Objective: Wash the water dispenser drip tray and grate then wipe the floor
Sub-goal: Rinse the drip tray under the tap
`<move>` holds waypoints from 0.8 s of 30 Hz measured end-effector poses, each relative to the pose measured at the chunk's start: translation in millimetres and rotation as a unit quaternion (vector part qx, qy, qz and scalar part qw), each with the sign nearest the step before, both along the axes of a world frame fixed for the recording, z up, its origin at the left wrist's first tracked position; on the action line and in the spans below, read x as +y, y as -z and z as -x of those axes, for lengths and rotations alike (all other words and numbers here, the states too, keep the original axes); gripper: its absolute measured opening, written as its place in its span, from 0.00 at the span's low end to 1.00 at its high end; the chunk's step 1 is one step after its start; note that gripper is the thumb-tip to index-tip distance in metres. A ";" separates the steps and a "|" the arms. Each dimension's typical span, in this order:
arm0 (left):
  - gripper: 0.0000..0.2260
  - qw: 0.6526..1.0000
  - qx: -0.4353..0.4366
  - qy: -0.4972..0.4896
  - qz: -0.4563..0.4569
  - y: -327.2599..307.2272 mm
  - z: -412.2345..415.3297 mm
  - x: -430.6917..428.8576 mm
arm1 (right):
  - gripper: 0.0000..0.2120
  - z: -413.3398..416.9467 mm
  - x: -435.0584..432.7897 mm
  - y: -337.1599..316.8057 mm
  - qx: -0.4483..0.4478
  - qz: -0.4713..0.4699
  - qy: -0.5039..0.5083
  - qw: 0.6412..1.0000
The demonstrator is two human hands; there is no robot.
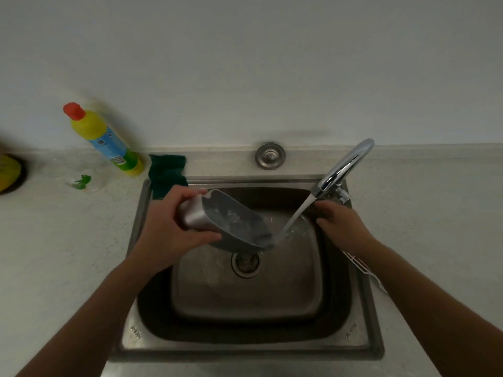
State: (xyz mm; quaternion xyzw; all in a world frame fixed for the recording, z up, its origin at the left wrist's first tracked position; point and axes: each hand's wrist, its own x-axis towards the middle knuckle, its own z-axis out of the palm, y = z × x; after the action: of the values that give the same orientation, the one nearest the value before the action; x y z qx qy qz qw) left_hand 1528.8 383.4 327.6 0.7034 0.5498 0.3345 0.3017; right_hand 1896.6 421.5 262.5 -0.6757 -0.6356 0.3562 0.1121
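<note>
1. The steel sink (362, 308) is the one large container here; its basin holds running water and a single round drain (245, 263) at the bottom, nothing else lying in it.
2. The drip tray (231, 223), grey and shallow, is held tilted over the basin above the drain, its hollow side facing up with wet streaks inside.
3. The left hand (174, 227) grips the tray's left end, fingers wrapped over the top edge and thumb pressed along the lower rim.
4. The right hand (343, 224) hangs over the basin's right side, apart from the tray, fingers loosely curled and holding nothing that I can make out.
5. One curved chrome tap (345, 170) pours a single stream (296, 213) that lands just beside the tray's right end.
6. On the worktop (54, 254) stands one yellow bottle (106, 140) with a red cap, leaning; what it holds cannot be told.
7. One dark green cloth (166, 172) lies over the sink's back-left corner.
8. A white grate (362, 268) shows partly under the right forearm.
</note>
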 end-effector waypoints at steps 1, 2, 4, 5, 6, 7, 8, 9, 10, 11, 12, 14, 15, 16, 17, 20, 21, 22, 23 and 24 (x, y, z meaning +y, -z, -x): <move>0.35 0.999 0.040 0.010 -0.028 -3.3 -6.4 1.0 | 0.20 -1.0 8.1 0.1 -0.009 0.001 0.013 1.000; 0.35 0.996 0.077 0.018 -0.050 -5.6 -13.0 1.5 | 0.18 -1.9 15.4 0.6 -0.021 0.003 0.018 1.000; 0.33 0.987 0.136 0.048 -0.068 -6.6 -24.0 3.0 | 0.17 -2.5 25.6 1.3 -0.043 0.006 0.011 0.999; 0.33 0.982 0.161 0.065 -0.069 -5.8 -27.6 3.8 | 0.17 -1.6 28.0 1.7 -0.049 0.004 0.005 0.999; 0.33 0.977 0.183 0.079 -0.069 -4.1 -29.9 4.9 | 0.17 -0.3 28.8 2.8 -0.052 0.000 0.000 0.999; 0.33 0.973 0.202 0.089 -0.068 -2.0 -31.4 5.5 | 0.18 0.8 28.4 4.0 -0.055 -0.004 -0.002 0.998; 0.33 0.969 0.218 0.097 -0.065 0.1 -32.6 5.9 | 0.18 1.9 27.9 5.2 -0.060 -0.010 0.000 0.998; 0.33 0.965 0.233 0.103 -0.063 2.5 -33.8 5.5 | 0.17 2.4 27.4 6.0 -0.067 -0.020 0.003 0.998; 0.33 0.961 0.247 0.108 -0.064 4.6 -35.2 5.0 | 0.16 2.3 27.6 6.3 -0.072 -0.031 0.008 0.997; 0.34 0.957 0.261 0.110 -0.069 6.3 -36.3 4.2 | 0.15 1.5 28.5 5.9 -0.073 -0.039 0.015 0.996; 0.34 0.953 0.271 0.108 -0.076 7.6 -37.1 3.4 | 0.12 0.1 30.2 5.3 -0.071 -0.045 0.024 0.996; 0.34 0.952 0.277 0.099 -0.090 9.4 -38.5 1.5 | 0.10 -5.4 35.0 2.9 -0.067 -0.052 0.039 0.996; 0.33 0.952 0.275 0.097 -0.091 10.5 -39.6 -0.1 | 0.10 -9.2 37.6 1.7 -0.067 -0.055 0.044 0.995; 0.33 0.953 0.274 0.100 -0.086 12.2 -40.8 -1.8 | 0.10 -13.0 40.6 0.5 -0.070 -0.059 0.049 0.995; 0.33 0.952 0.276 0.107 -0.077 14.0 -41.9 -3.6 | 0.10 -16.8 43.4 -1.2 -0.071 -0.062 0.057 0.994; 0.33 0.952 0.281 0.113 -0.051 16.7 -42.1 -10.2 | 0.10 -23.0 48.6 -4.8 -0.056 -0.054 0.080 0.994; 0.34 0.954 0.275 0.105 -0.055 16.2 -41.2 -12.1 | 0.10 -23.9 49.4 -5.3 -0.055 -0.054 0.076 0.994; 0.34 0.957 0.266 0.094 -0.063 15.2 -40.4 -13.6 | 0.10 -24.8 49.9 -5.6 -0.058 -0.053 0.063 0.995; 0.33 0.960 0.258 0.086 -0.071 14.2 -39.8 -14.7 | 0.10 -25.5 48.8 -5.5 -0.068 -0.047 0.037 0.996; 0.33 0.961 0.253 0.082 -0.078 13.8 -39.3 -15.7 | 0.10 -26.8 47.1 -5.2 -0.085 -0.034 -0.003 0.996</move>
State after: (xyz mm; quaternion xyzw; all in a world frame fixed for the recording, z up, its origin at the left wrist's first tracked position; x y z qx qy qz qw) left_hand 1568.1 367.7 313.8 0.8290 0.5210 0.1620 0.1229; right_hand 1923.3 468.6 267.7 -0.6975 -0.6566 0.2758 0.0799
